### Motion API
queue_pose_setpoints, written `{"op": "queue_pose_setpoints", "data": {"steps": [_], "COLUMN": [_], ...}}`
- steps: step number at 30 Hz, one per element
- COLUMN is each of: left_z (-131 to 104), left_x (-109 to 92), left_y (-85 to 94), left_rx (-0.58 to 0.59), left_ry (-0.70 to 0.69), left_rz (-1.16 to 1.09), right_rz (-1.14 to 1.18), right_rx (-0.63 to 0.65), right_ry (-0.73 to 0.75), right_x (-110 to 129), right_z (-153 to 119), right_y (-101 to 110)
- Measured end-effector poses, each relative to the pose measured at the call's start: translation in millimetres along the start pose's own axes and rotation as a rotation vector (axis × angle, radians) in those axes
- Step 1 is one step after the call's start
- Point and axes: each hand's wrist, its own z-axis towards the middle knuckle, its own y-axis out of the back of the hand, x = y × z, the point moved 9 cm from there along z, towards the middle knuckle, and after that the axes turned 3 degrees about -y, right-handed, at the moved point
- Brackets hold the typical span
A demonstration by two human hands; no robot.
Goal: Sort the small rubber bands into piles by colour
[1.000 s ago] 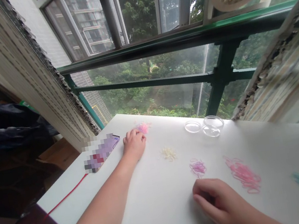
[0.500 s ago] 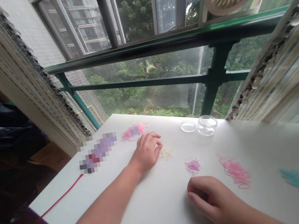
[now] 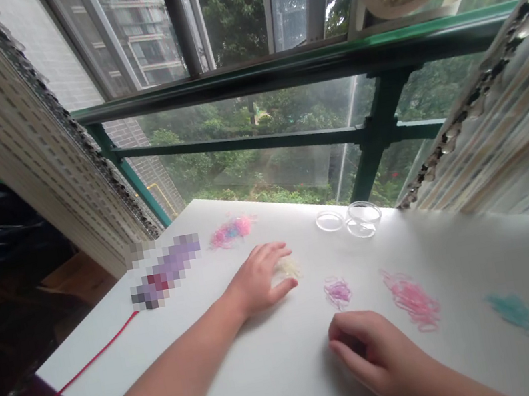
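Observation:
My left hand is open, fingers spread and thumb apart, around a small pile of pale yellow rubber bands. Its fingers partly cover that pile. My right hand rests on the white table in a loose curl, with nothing visible in the hollow between thumb and forefinger. Just beyond it lies a pile of purple rubber bands. To its right are pink rubber bands and, farther out, teal ones.
A mixed pink and blue pile lies at the back left. Near it is a blurred-out purple object with a red cord. Clear round containers stand by the back edge, below a green railing. Curtains hang on both sides.
My left hand has shifted slightly down and spread its thumb and fingers around the pale yellow bands. My right hand stays curled in place. The view has tilted slightly.

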Motion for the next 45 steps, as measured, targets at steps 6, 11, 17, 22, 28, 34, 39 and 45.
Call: {"op": "queue_pose_setpoints", "data": {"steps": [6, 11, 17, 22, 28, 34, 39, 45], "left_z": [0, 1, 3, 3, 1, 2, -3, -34], "left_x": [-3, 3, -2, -4, -2, 0, 38, 120], "left_y": [-8.2, -16.4, -14.9, -12.4, -23.5, -13.2, 15.2, 52.7], "left_rx": [0.015, 0.047, 0.036, -0.019, 0.075, 0.029, -0.048, -0.046], "left_ry": [0.005, 0.021, -0.004, -0.014, -0.026, -0.011, 0.205, 0.598], "left_rz": [-0.018, -0.032, -0.057, 0.002, -0.039, -0.027, 0.15, 0.362], "right_rz": [0.003, -0.007, -0.019, -0.01, -0.004, -0.017, -0.038, -0.059], "right_rx": [-0.003, -0.007, -0.023, -0.029, -0.022, 0.011, 0.05, 0.071], "right_ry": [0.01, 0.006, 0.018, 0.017, 0.014, 0.001, 0.002, -0.012], "right_x": [2, 3, 5, 4, 4, 0, -6, -8], "right_z": [0, 1, 2, 2, 2, 3, 4, 3], "right_y": [0, 0, 1, 2, 2, -1, -5, -9]}}
